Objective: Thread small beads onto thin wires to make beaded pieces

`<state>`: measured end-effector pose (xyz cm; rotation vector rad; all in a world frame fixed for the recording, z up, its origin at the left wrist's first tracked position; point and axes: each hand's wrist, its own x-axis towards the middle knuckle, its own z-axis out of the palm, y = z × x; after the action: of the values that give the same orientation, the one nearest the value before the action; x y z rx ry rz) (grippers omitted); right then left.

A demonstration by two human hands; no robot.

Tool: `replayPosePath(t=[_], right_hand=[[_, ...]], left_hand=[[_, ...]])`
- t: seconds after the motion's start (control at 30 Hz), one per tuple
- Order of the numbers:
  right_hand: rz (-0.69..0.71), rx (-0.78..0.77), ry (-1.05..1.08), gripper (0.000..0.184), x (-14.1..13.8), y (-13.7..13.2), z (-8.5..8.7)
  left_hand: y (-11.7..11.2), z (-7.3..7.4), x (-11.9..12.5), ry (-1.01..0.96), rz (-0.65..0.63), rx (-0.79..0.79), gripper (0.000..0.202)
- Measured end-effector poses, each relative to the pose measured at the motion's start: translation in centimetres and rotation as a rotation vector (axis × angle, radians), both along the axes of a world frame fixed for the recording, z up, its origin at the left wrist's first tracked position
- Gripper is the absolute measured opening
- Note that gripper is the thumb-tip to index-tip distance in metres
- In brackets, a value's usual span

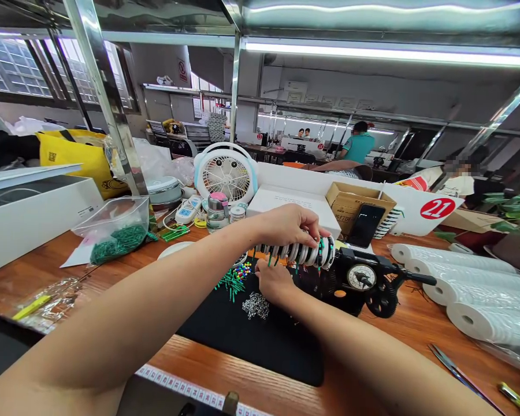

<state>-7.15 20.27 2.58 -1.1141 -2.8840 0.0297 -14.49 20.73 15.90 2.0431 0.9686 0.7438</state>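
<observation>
two bare hands show in the head view, both at one row of discs (329, 252) on one black machine (359, 257). three small heaps lie on one black mat (260, 346): green pieces (230, 284), coloured beads (244, 270) and silvery links (256, 306). four white rolls (494, 320) lie at the right; one phone (366, 225) stands upright behind the machine, and one fan (226, 176) farther left.

one clear bag (136, 214) at the left holds a pile of green bits (120, 242). one cardboard box (341, 202) stands behind the phone, its contents hidden.

the discs, white and black mixed, sit side by side left of the machine's dial (361, 277), with short green strands (319, 260) among them, some hanging beneath.

the left hand (292, 224) reaches over the row from above, thumb and fingers bent down close together near its right end; whether they pinch a strand cannot be told. the right hand (275, 283) is below the row, fingers curled, its grip hidden.
</observation>
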Motion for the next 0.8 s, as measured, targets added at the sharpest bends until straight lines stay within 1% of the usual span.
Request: replayPosePath(t=[0.1, 0.17, 0.27, 0.33, 0.37, 0.43, 0.5, 0.53, 0.57, 0.6, 0.67, 0.7, 0.73, 0.8], right_hand=[[0.069, 0.077, -0.025, 0.028, 0.0, -1.1, 0.6], [0.139, 0.106, -0.046, 0.027, -0.3, -1.8, 0.9], [0.235, 0.106, -0.066, 0.021, -0.9, -2.5, 0.9], [0.263, 0.102, -0.054, 0.021, -0.8, -2.9, 1.2], [0.268, 0.105, -0.048, 0.021, -0.5, -3.2, 1.4], [0.324, 0.077, -0.005, 0.021, 0.9, -4.1, 2.4], [0.419, -0.025, 0.126, 0.019, 3.3, -5.2, 4.1], [0.44, -0.095, 0.245, 0.017, 4.7, -5.6, 5.3], [0.425, -0.158, 0.372, 0.014, 6.1, -5.8, 6.6], [0.358, -0.193, 0.514, 0.01, 7.5, -5.6, 8.0], [0.176, -0.157, 0.779, 0.01, 9.7, -4.3, 10.7], [0.087, -0.145, 0.854, 0.01, 10.4, -3.3, 11.9], [0.02, -0.172, 0.879, 0.009, 10.9, -2.2, 12.9], [-0.065, -0.28, 0.853, 0.009, 11.3, 0.0, 14.0]], left_hand=[[-0.1, 0.2, 0.0, -0.015, 0.006, -0.057, 0.011], [-0.1, 0.2, -0.1, -0.021, 0.006, -0.081, 0.011], [0.0, 0.3, -0.2, -0.007, 0.009, -0.063, 0.008], [0.0, 0.4, -0.3, -0.003, 0.014, -0.061, 0.007], [0.0, 0.4, -0.3, 0.0, 0.014, -0.062, 0.006], [0.0, 0.5, -0.3, 0.017, 0.026, -0.051, 0.004], [-0.1, 0.6, -0.3, 0.042, 0.043, -0.036, 0.003], [-0.1, 0.6, -0.3, 0.055, 0.049, -0.03, 0.003], [-0.2, 0.7, -0.3, 0.062, 0.052, -0.024, 0.002], [-0.3, 0.8, -0.3, 0.075, 0.055, -0.013, 0.002], [-0.4, 0.9, -0.3, 0.143, 0.084, 0.041, 0.004], [-0.4, 1.0, -0.3, 0.189, 0.108, 0.076, 0.006], [-0.5, 1.0, -0.3, 0.23, 0.13, 0.105, 0.009], [-0.6, 1.1, -0.2, 0.279, 0.153, 0.134, 0.013]])
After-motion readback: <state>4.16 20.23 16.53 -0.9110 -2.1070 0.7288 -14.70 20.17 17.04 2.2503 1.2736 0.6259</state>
